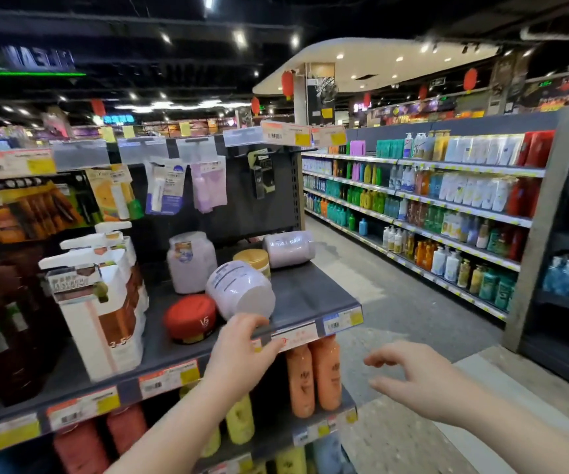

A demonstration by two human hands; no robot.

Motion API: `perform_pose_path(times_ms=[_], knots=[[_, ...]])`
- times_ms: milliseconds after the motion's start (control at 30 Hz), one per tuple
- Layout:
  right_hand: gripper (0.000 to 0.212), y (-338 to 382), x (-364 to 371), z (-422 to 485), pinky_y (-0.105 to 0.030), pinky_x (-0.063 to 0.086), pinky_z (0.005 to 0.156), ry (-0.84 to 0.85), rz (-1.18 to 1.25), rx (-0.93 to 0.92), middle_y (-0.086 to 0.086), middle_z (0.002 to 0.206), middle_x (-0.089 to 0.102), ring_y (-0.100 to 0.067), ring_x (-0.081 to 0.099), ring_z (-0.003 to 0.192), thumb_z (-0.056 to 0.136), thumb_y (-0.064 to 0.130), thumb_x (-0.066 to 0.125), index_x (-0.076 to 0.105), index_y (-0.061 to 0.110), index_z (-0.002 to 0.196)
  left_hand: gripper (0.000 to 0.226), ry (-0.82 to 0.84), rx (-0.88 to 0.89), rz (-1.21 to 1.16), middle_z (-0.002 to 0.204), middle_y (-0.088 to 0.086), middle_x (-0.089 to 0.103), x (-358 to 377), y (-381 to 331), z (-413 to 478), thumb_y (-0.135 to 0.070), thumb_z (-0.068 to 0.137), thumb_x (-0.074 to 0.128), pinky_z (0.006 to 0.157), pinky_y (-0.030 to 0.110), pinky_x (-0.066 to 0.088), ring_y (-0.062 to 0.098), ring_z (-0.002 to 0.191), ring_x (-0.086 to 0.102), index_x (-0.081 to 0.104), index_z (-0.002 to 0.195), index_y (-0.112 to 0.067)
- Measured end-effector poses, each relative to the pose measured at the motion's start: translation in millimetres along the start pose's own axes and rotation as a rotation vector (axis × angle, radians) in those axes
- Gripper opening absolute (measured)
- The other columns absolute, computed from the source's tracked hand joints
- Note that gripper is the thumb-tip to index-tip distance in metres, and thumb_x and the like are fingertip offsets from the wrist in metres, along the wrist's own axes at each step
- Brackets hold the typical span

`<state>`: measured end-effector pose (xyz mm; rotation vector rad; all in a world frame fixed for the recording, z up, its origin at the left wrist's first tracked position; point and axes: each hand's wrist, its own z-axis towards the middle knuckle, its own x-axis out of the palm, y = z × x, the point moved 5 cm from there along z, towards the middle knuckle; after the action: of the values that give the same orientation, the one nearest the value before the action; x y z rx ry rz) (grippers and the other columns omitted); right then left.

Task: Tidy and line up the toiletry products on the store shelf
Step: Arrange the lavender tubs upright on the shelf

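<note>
On the dark shelf [314, 295] a lilac jar [242, 290] lies tipped on its side near the front edge. My left hand [242, 347] reaches up to it, fingertips touching its base, with no grip closed around it. Another lilac jar [191, 261] stands upright behind, and a third [289, 248] lies on its side at the back right. A gold-lidded jar [253, 261] sits between them. A red tub [191, 318] stands left of my hand. My right hand [416, 378] hovers open in the aisle, right of the shelf, holding nothing.
White and brown pump-bottle packs [105, 302] stand at the shelf's left. Orange bottles [314, 374] and yellow bottles [238, 422] fill the shelf below. Hanging packets [167, 189] dangle above. An aisle floor [396, 295] and a long stocked shelving unit [447, 206] lie to the right.
</note>
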<state>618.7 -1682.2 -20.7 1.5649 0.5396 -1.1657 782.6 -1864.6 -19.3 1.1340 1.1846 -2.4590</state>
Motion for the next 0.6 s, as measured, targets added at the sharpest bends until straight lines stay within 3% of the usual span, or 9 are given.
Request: perform_pose_path(times_ms=[167,333,500,600], knots=[[0.032,11.7,-17.6,58.6,-0.014,0.035,0.091,-0.002,-0.064,-0.087,0.014,0.116,0.056,-0.002,0.051,0.111,0.087,0.036,0.059,0.059,0.03,0.118,0.056,-0.076,-0.103,0.057,0.125,0.001,0.055,-11.9,28.2,61.8,-0.039,0.073,0.073,0.103,0.038,0.037,0.021,0.12,0.046,0.054,0.122,-0.018],[0.037,38.1,-12.8,142.2,-0.012,0.032,0.089,0.016,-0.098,-0.207,0.011,0.126,0.055,-0.004,0.05,0.117,0.087,0.035,0.059,0.057,0.027,0.123,0.08,-0.006,-0.164,0.268,0.136,-0.002,0.047,-11.5,62.4,107.2,-0.062,0.066,0.067,0.106,0.04,0.036,0.019,0.126,0.042,0.042,0.132,-0.025],[0.055,59.3,16.8,208.2,-0.023,0.036,0.104,0.087,-0.092,-0.297,0.006,0.137,0.045,-0.011,0.045,0.125,0.084,0.04,0.062,0.043,0.028,0.135,0.098,0.158,-0.184,0.357,0.155,-0.006,0.02,-1.9,84.1,127.7,-0.072,0.065,0.059,0.118,0.05,0.008,0.017,0.144,0.016,0.018,0.145,-0.032],[0.086,63.9,38.1,234.2,-0.029,0.035,0.108,0.184,0.117,-0.324,0.01,0.144,0.034,-0.009,0.037,0.132,0.073,0.046,0.072,0.023,0.035,0.143,0.105,0.255,-0.206,0.295,0.159,-0.005,0.002,5.8,89.9,124.1,-0.069,0.068,0.06,0.118,0.046,-0.001,0.015,0.146,0.006,0.005,0.149,-0.03]])
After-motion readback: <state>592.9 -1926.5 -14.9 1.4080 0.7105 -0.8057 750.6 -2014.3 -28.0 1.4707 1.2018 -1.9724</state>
